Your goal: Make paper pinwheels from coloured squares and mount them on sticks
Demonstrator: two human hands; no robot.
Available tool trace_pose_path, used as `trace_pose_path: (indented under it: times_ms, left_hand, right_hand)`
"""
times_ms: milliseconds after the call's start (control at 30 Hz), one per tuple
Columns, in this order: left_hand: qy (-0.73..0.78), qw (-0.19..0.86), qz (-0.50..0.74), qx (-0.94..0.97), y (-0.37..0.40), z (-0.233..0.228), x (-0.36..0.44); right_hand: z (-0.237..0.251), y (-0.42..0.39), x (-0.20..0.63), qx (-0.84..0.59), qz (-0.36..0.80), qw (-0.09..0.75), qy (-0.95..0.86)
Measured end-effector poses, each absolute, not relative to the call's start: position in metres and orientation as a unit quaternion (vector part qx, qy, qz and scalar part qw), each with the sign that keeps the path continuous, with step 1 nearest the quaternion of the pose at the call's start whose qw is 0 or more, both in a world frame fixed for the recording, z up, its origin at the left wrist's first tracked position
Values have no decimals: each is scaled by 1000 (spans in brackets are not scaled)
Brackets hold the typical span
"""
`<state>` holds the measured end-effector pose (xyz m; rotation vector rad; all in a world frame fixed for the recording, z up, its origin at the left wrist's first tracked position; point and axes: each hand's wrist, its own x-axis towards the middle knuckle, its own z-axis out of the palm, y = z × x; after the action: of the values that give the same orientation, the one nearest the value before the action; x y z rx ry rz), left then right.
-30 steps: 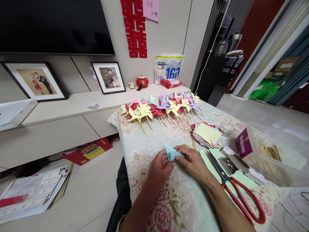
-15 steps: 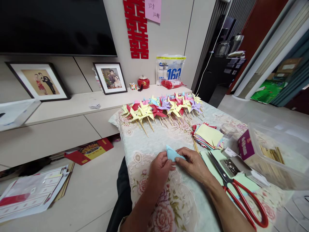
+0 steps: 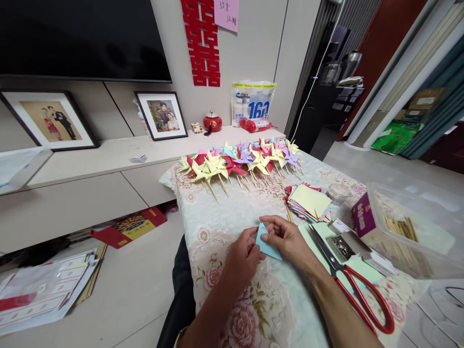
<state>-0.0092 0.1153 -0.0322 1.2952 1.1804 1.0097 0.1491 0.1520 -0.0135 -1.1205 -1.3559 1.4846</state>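
Blue paper (image 3: 268, 248), folded, one: over desk (image 3: 224, 212), pinwheels (image 3: 260, 162) towards 12 o'clock | Left hand (image 3: 242, 256): fingers clamped on paper, 8–9 o'clock side | Right hand (image 3: 288, 240): fingers clamped likewise, 2 o'clock | Risk: skewed crease, should uneven finger pressure let layers slip.

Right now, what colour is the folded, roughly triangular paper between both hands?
Light blue; the folded paper shows best in the head view.

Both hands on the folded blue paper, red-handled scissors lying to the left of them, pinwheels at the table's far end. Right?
One error: the red-handled scissors lie to the right of the hands, per the head view. Left hand and right hand are on the folded blue paper, pinwheels at the far end.
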Motion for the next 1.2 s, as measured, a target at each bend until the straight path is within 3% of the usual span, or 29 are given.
trace_pose_path:
  times_ms: [433, 533, 633, 800, 1200]
  left_hand:
    - [503, 489, 420, 576, 109, -30, -10]
    - [540, 409, 449, 583, 99, -33, -11]
    - [559, 263, 459, 638, 84, -36, -14]
    - [548, 70, 394, 735, 65, -38, -16]
    - [606, 23, 189, 773, 58, -32, -3]
  right_hand:
    - [-11, 151, 145, -470, 590, 406, -516]
    - [-15, 151, 142, -495, 547, 403, -542]
    - [-20, 151, 139, -516, 490, 397, -579]
    - [-31, 153, 136, -535, 419, 394, -620]
    - [-28, 152, 135, -565, 270, 302, -719]
